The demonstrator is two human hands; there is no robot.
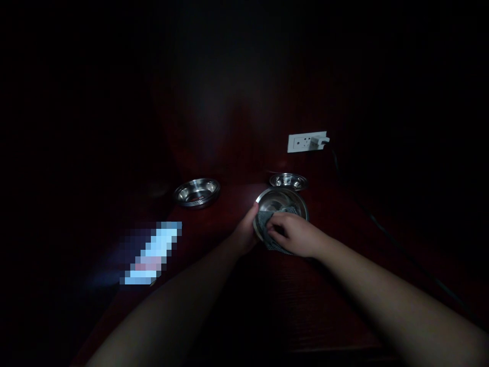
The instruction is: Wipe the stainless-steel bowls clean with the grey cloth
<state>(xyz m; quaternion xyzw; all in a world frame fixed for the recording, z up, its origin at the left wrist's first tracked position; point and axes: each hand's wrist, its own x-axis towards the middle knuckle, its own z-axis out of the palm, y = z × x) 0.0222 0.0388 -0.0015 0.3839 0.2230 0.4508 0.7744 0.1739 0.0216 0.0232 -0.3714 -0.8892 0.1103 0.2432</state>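
A shiny metal bowl is tilted toward me above the dark red table. My left hand grips its left rim, thumb over the edge and the other fingers hidden behind. In my right hand is a grey-green cloth, bunched under closed fingers and pressed at the bowl's near side. Part of the cloth hangs over the near rim. Just behind this bowl sits another metal bowl. Farther left stands a stack of metal bowls.
A white wall socket with a plugged-in charger is at the back right. Its dark cable runs down the right side. A bright, blurred-out flat object lies at the left. The surroundings are very dark.
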